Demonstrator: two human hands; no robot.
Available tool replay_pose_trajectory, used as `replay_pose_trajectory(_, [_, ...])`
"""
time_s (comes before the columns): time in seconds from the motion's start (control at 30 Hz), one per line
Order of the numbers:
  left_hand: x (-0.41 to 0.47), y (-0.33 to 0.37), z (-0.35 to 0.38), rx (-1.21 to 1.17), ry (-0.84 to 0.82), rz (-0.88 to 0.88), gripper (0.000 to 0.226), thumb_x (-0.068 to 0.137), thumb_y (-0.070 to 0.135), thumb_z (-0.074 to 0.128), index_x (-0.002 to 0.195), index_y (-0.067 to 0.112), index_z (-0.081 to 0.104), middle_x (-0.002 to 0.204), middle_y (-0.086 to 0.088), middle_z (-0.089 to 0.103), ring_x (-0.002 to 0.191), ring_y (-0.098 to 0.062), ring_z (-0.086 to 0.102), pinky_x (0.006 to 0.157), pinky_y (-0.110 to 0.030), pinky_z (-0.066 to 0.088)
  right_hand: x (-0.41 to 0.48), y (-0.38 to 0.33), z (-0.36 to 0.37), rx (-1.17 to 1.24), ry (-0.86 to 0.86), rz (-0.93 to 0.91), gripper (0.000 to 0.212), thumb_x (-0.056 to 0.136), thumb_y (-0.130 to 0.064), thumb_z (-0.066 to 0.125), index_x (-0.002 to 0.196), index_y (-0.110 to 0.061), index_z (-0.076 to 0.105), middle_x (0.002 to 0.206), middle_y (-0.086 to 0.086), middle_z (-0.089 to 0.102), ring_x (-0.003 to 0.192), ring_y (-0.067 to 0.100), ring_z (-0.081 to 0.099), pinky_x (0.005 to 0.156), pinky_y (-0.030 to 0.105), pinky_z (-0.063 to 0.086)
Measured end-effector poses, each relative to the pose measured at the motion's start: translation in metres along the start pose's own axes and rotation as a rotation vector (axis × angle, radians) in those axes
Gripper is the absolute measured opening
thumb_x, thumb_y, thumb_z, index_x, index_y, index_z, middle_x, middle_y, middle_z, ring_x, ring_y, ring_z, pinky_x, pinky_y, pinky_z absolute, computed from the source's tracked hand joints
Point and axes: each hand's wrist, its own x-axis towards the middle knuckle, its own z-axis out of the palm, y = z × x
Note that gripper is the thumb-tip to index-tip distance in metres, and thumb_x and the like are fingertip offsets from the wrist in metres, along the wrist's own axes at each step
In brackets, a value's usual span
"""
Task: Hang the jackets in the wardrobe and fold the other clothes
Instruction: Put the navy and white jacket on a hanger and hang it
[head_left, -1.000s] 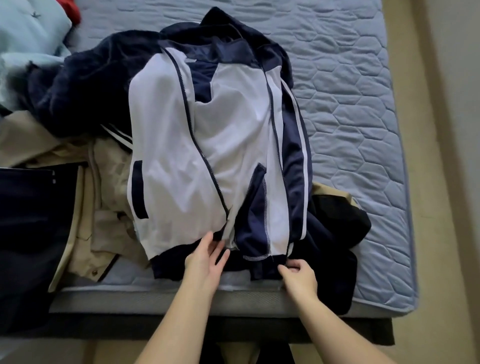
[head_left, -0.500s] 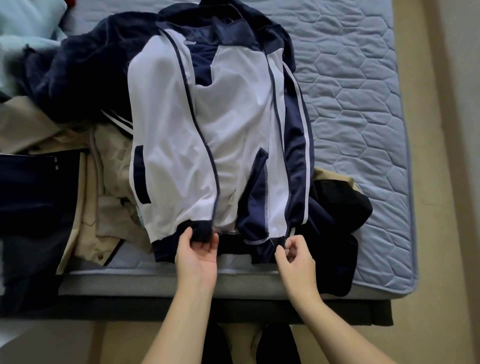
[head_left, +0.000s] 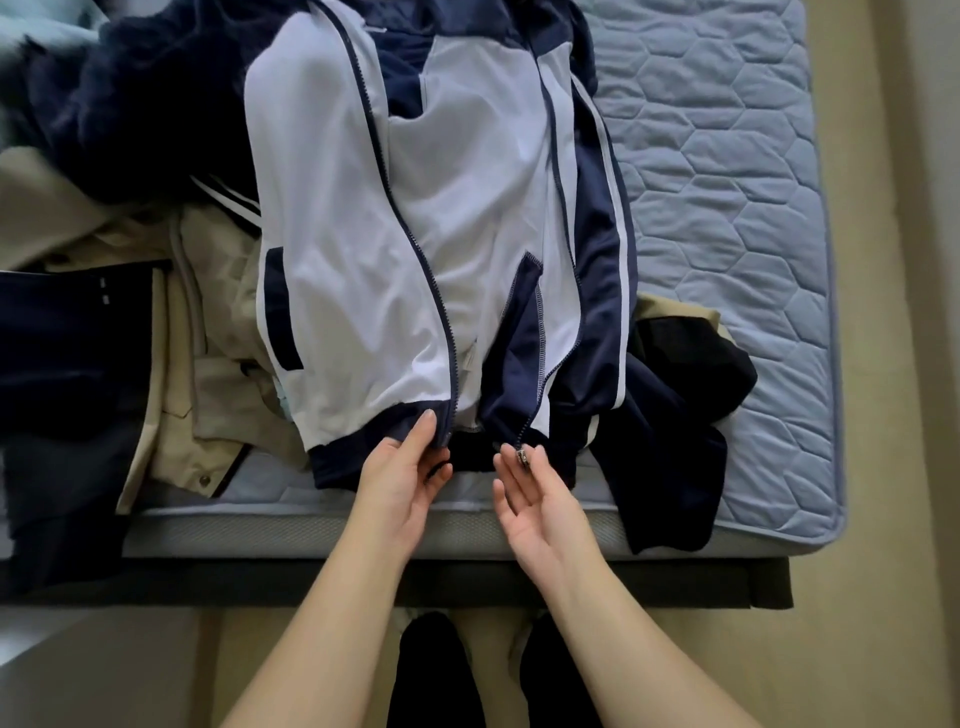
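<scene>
A white and navy zip jacket lies front up on the bed, unzipped, its hem at the near edge. My left hand pinches the bottom of the left zipper edge at the navy hem. Just to its right, my right hand is turned palm up, its thumb and forefinger holding the metal zipper slider at the bottom of the right edge. The two zipper ends sit a short gap apart. Other clothes lie under and around the jacket.
A beige garment and dark navy trousers lie to the left, a fuzzy navy garment at the back left, black and navy clothes to the right. The blue quilted mattress shows on the right. My feet stand on the floor.
Both hands have shifted from gripping the hem to the zipper ends. My right hand has turned palm up with the slider in its fingers. The view has moved closer to the jacket.
</scene>
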Motion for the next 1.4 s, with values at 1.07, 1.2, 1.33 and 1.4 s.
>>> replay_pose_trajectory(1.07, [-0.05,0.008,0.002,0.305,0.053,0.448,0.018,0.082,0.012,0.071,0.067,0.022,0.076,0.075,-0.004,0.074,0.073,-0.01,0.068,0.067,-0.018,0.053,-0.039,0.028,0.042,0.072,-0.125,-0.004,0.025,0.064,-0.003,0.068,0.085,-0.014,0.06,0.074,0.0,0.071,0.062,0.007,0.065,0.052,0.018,0.049])
replay_pose_trajectory(1.2, [-0.05,0.006,0.004,0.289,0.067,0.432,0.015,0.082,0.009,0.071,0.067,0.008,0.072,0.068,-0.007,0.071,0.065,-0.009,0.065,0.057,-0.017,0.052,-0.04,0.031,0.044,0.068,-0.14,-0.011,0.024,0.064,-0.003,0.067,0.085,-0.015,0.061,0.076,0.0,0.072,0.062,0.006,0.064,0.055,0.017,0.051])
replay_pose_trajectory(1.33, [-0.049,0.006,0.005,0.275,0.078,0.454,0.018,0.082,0.008,0.071,0.065,0.007,0.071,0.065,-0.007,0.07,0.061,-0.009,0.064,0.054,-0.017,0.051,-0.041,0.034,0.045,0.084,-0.138,-0.013,0.025,0.064,-0.003,0.067,0.086,-0.014,0.061,0.075,0.0,0.071,0.061,0.006,0.064,0.055,0.018,0.05])
replay_pose_trajectory(1.4, [-0.048,0.006,0.005,0.275,0.083,0.466,0.021,0.082,0.008,0.071,0.062,0.012,0.072,0.065,-0.004,0.071,0.062,-0.008,0.065,0.055,-0.017,0.051,-0.041,0.034,0.045,0.085,-0.132,-0.016,0.026,0.064,-0.003,0.067,0.087,-0.014,0.061,0.075,0.0,0.071,0.061,0.007,0.063,0.054,0.018,0.05])
